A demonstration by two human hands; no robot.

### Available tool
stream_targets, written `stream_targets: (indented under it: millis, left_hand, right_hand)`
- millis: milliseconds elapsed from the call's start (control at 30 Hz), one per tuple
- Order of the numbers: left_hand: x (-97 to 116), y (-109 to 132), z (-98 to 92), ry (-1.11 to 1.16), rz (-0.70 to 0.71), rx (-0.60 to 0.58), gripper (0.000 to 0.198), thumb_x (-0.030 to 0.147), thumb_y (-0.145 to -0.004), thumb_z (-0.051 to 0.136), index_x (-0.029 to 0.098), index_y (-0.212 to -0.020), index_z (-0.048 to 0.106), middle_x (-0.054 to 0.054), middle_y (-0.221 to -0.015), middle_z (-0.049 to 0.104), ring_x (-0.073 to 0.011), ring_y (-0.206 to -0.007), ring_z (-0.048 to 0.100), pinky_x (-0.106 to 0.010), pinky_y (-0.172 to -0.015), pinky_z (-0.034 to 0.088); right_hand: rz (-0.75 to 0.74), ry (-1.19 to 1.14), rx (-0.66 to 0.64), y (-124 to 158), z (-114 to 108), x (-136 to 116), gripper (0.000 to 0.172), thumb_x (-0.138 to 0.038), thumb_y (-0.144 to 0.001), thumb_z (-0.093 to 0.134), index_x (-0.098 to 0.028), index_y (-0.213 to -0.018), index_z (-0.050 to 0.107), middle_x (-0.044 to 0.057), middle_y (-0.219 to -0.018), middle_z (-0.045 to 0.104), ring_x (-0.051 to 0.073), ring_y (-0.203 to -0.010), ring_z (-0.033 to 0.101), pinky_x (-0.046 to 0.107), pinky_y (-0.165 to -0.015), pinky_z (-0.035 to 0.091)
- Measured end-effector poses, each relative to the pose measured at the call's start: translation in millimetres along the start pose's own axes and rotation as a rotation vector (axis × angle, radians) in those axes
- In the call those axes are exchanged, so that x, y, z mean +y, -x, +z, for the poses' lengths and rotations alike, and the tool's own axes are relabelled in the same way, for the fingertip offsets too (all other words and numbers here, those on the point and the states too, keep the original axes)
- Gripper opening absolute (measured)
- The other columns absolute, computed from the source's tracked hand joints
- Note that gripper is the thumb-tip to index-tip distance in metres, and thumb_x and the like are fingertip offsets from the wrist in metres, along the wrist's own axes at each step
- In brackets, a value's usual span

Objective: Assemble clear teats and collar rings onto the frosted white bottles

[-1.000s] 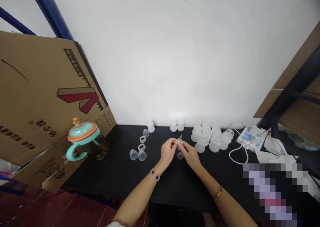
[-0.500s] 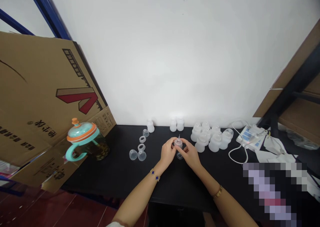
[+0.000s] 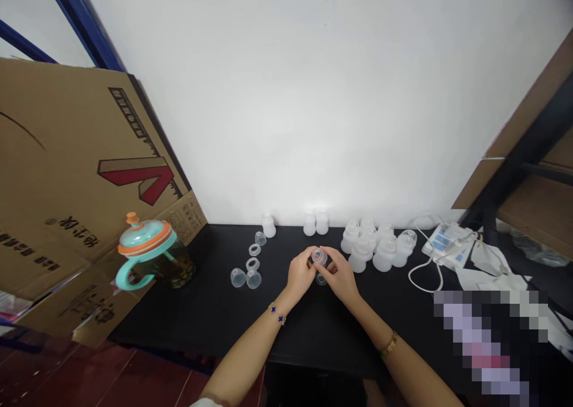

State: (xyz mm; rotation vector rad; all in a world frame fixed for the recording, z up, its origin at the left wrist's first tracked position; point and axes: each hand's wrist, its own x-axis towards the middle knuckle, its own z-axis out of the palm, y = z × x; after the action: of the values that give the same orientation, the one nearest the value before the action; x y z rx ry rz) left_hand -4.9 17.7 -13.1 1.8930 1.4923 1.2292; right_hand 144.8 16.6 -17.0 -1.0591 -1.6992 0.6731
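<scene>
Both my hands meet over the middle of the black table [image 3: 215, 311]. My left hand [image 3: 301, 274] and my right hand [image 3: 339, 276] pinch a small clear plastic nipple piece [image 3: 319, 256] between their fingertips, its round opening turned towards me. Just below it, on the table, lies a clear ring [image 3: 321, 280]. Left of my hands lie several loose clear caps and rings [image 3: 249, 270]. A cluster of white assembled bottles [image 3: 376, 246] stands to the right, and three small white bottles [image 3: 308, 223] stand against the wall.
A big cardboard box [image 3: 67, 192] leans at the left, with a teal and orange lidded cup [image 3: 145, 252] before it. A white device with cables [image 3: 447, 247] and white papers lie at the right, beside a brown shelf frame [image 3: 523, 150].
The clear piece has been turned in my fingers: its pointed tip stood upwards before, and now its round opening faces me. Both hands stayed in place.
</scene>
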Motion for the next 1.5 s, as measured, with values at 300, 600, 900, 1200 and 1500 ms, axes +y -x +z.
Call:
stream_targets:
  millis: [300,600,900,1200,1500]
  left_hand:
    - [-4,-1,1.3,-0.082,-0.005,-0.034,0.043,0.005,-0.076,0.054,0.022,-0.112,0.069,0.002,-0.078,0.07,-0.014,-0.064,0.057,-0.023,-0.065,0.042]
    - [-2,0,0.8,-0.115,0.002,-0.051,0.012,0.013,-0.082,0.056,0.019,-0.087,0.065,0.002,-0.07,0.063,-0.0144,-0.061,0.054,-0.024,-0.061,0.037]
    - [-9,0,1.7,-0.026,0.085,0.0,0.036,0.009,-0.084,0.052,0.021,-0.113,0.068,-0.003,-0.102,0.074,-0.0169,-0.079,0.065,-0.028,-0.078,0.051]
    - [-16,-1,0.5,0.012,0.127,0.001,0.055,0.0,-0.081,0.047,0.023,-0.127,0.066,-0.005,-0.127,0.071,-0.0199,-0.115,0.066,-0.037,-0.103,0.051]
    - [-16,0,2.6,0.004,0.082,0.01,0.058,0.0,-0.08,0.047,0.023,-0.131,0.064,-0.004,-0.133,0.068,-0.0188,-0.115,0.066,-0.038,-0.106,0.05]
  right_hand:
    - [-0.019,0.01,0.014,0,-1,-6,0.039,-0.036,-0.089,0.062,-0.025,-0.126,0.064,0.011,-0.127,0.062,0.012,-0.054,0.054,0.032,-0.055,0.053]
    - [0.005,0.06,0.021,-1,-1,-2,0.041,-0.045,-0.089,0.064,-0.021,-0.123,0.065,0.006,-0.106,0.068,0.013,-0.056,0.055,0.032,-0.061,0.053]
    - [0.045,0.061,-0.021,-1,1,0,0.043,-0.048,-0.089,0.061,-0.023,-0.124,0.066,0.004,-0.1,0.073,0.014,-0.058,0.057,0.03,-0.061,0.052]
    - [0.024,0.102,-0.035,-2,1,0,0.037,-0.042,-0.088,0.064,-0.024,-0.12,0.066,0.002,-0.099,0.071,0.013,-0.056,0.055,0.029,-0.062,0.05]
    - [0.026,0.111,-0.04,-1,0,-4,0.035,-0.041,-0.088,0.062,-0.023,-0.119,0.066,0.004,-0.107,0.071,0.013,-0.056,0.056,0.03,-0.062,0.051]
